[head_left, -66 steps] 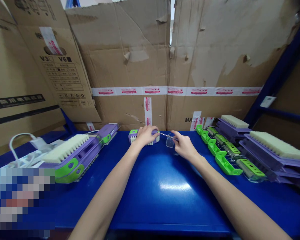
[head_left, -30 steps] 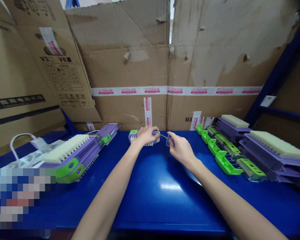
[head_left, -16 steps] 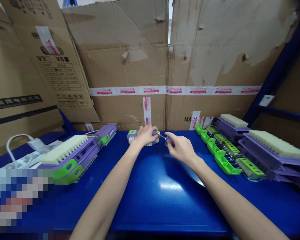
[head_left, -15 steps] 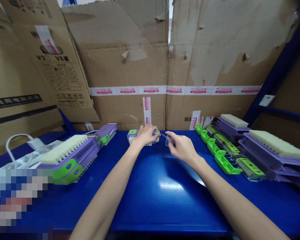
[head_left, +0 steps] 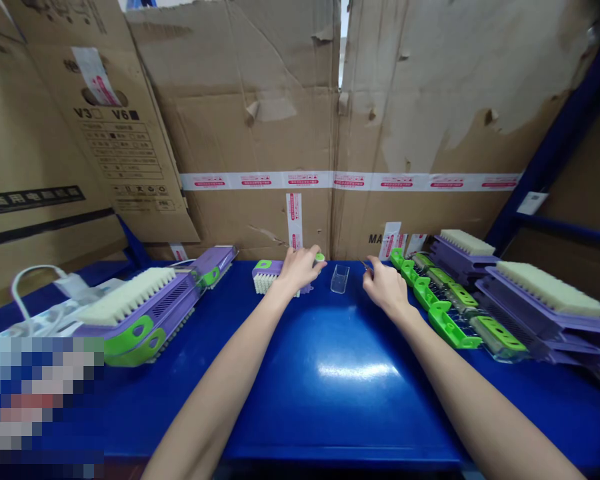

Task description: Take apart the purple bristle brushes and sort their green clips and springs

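My left hand (head_left: 299, 267) is closed over a small purple and green brush (head_left: 266, 275) with white bristles, at the far middle of the blue table (head_left: 330, 373). A small clear plastic piece (head_left: 339, 279) stands on the table just right of it, touched by neither hand. My right hand (head_left: 386, 285) rests further right with its fingers curled; a thin metal tip (head_left: 365, 265) sticks out of them. The rest of that tool is hidden in the hand.
Larger purple and green brushes (head_left: 140, 308) lie at the left, beside a white cable (head_left: 33, 283). A row of similar brushes and green parts (head_left: 453, 313) fills the right side. Worn cardboard boxes (head_left: 300, 133) wall off the back.
My right hand has drawn away to the right from the small brush, and the clear plastic piece now stands alone on the table. My left hand has shifted the brush slightly.
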The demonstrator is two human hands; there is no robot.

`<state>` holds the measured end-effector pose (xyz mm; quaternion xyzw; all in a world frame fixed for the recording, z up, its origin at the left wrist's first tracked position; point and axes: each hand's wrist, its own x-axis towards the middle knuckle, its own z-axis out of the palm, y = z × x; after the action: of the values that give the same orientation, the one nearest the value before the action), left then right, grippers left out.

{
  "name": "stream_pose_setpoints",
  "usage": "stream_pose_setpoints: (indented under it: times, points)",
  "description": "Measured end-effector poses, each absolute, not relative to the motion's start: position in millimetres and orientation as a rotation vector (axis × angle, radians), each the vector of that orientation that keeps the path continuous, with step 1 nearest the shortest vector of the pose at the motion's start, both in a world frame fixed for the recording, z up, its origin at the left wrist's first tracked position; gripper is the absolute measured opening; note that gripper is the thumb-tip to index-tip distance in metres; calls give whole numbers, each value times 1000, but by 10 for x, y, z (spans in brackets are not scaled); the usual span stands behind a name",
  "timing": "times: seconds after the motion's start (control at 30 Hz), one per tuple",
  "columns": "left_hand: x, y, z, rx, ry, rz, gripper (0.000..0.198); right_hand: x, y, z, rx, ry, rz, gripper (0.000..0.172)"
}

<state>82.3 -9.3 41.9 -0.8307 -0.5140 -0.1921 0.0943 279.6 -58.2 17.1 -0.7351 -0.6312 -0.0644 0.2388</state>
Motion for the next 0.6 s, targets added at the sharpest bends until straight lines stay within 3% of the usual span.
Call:
stream_pose_setpoints:
  times: [0.23, 0.6]
  points:
    - [885, -174, 424, -2438, -1366, -754, 26, 2835, -521, 97, -2076, -1756, -81, 46]
    - [1163, -336, 313, -2543, -1118, -455, 17, 2826, -515, 71, -2073, -1771, -82, 46]
